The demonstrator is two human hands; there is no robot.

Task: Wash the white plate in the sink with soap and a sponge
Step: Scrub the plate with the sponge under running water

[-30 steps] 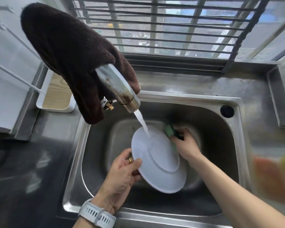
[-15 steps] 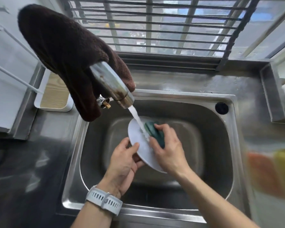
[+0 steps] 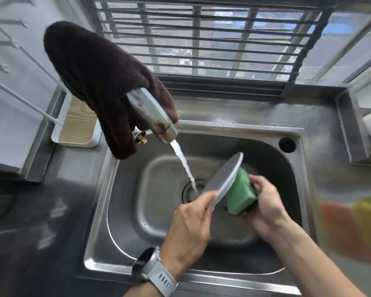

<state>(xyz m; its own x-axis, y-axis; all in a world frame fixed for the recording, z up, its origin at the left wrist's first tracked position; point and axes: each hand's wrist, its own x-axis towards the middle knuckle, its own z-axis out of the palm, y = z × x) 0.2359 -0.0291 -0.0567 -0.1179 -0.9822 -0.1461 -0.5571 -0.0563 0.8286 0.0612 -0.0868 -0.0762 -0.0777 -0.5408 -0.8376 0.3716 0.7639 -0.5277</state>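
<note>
The left hand (image 3: 189,224) pinches the lower rim of the white plate (image 3: 224,179) between thumb and fingers, closed tight on it. The plate stands tilted, almost edge-on to the camera, its top edge up near the sink's back wall. The right hand (image 3: 263,207) is wrapped around one green sponge (image 3: 239,195), fingers clamped on it, and presses the sponge flat against the plate's far face. Plate, sponge and both hands hang over the right half of the steel sink (image 3: 99,211), above its floor — not resting on it.

One stream of water (image 3: 183,165) falls from the faucet (image 3: 152,116) just left of the plate and lands on the drain (image 3: 190,192) without touching the plate. The basin's left half is open, and nothing else is visible in the sink. A brown towel (image 3: 99,82) drapes over the faucet and overhangs the sink's back-left corner. A watch (image 3: 153,273) sits on the left wrist, over the front rim. One white tray (image 3: 77,129) stands on the counter left of the sink — blurred orange and yellow shapes at the right edge cannot be identified.
</note>
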